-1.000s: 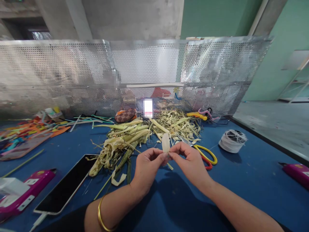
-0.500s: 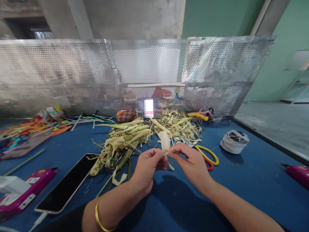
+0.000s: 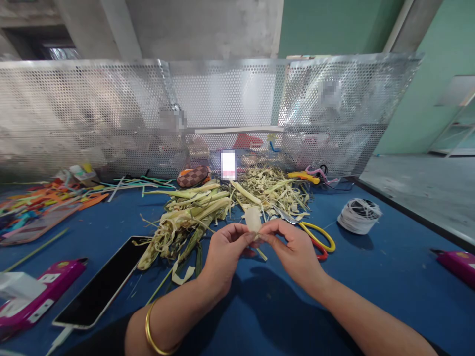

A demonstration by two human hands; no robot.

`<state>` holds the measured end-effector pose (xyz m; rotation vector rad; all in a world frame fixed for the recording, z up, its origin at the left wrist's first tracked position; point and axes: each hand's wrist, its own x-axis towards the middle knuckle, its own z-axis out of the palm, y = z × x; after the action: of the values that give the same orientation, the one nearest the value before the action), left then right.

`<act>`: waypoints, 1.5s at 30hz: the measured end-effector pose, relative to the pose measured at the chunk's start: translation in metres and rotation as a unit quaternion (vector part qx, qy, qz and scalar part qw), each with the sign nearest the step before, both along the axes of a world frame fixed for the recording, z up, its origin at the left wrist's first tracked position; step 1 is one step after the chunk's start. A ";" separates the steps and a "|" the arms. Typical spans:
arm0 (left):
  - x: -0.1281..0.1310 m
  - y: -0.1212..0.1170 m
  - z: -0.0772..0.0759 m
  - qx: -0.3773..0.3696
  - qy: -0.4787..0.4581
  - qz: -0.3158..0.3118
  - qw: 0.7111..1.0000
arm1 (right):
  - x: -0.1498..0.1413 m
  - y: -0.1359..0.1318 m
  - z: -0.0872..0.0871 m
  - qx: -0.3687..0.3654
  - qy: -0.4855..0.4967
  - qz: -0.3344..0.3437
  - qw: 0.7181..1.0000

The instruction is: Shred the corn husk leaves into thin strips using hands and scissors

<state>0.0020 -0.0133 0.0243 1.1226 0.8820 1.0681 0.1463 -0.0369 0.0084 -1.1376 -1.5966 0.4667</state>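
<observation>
My left hand (image 3: pixel 223 257) and my right hand (image 3: pixel 293 249) meet above the blue table (image 3: pixel 371 277), both pinching a small pale strip of leaf (image 3: pixel 253 218) that sticks up between the fingertips. A thin green end of the strip hangs below the pinch. A gold bangle sits on my left wrist. Just behind the hands lies a heap of pale green leaf strips and stalks (image 3: pixel 193 212).
Yellow and red scissors (image 3: pixel 315 237) lie right of my right hand. A coil of white cord (image 3: pixel 358 215) sits further right. A phone (image 3: pixel 102 282) and a pink tool (image 3: pixel 37 291) lie at left, coloured strips (image 3: pixel 48 198) beyond. A perforated metal screen (image 3: pixel 185 113) closes the back.
The leaf strip has been drawn a little lower between my fingertips and the hands have stayed together in the same place.
</observation>
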 end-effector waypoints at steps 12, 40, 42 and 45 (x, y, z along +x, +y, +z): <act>0.002 0.000 -0.007 0.069 0.021 0.042 0.996 | -0.003 0.000 0.000 -0.017 0.029 -0.016 0.999; 0.001 -0.001 -0.002 -0.011 -0.005 0.003 1.000 | -0.001 0.003 0.005 -0.085 0.156 0.038 0.983; 0.000 0.000 -0.002 -0.035 -0.021 -0.002 0.999 | 0.001 0.002 0.004 -0.041 0.092 0.032 0.994; -0.001 0.002 -0.002 -0.055 -0.036 -0.013 0.998 | 0.003 0.001 0.004 0.021 -0.001 0.019 1.000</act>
<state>0.0010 -0.0112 0.0223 0.9956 0.8565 1.0210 0.1490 -0.0364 0.0127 -1.0770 -1.6260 0.4548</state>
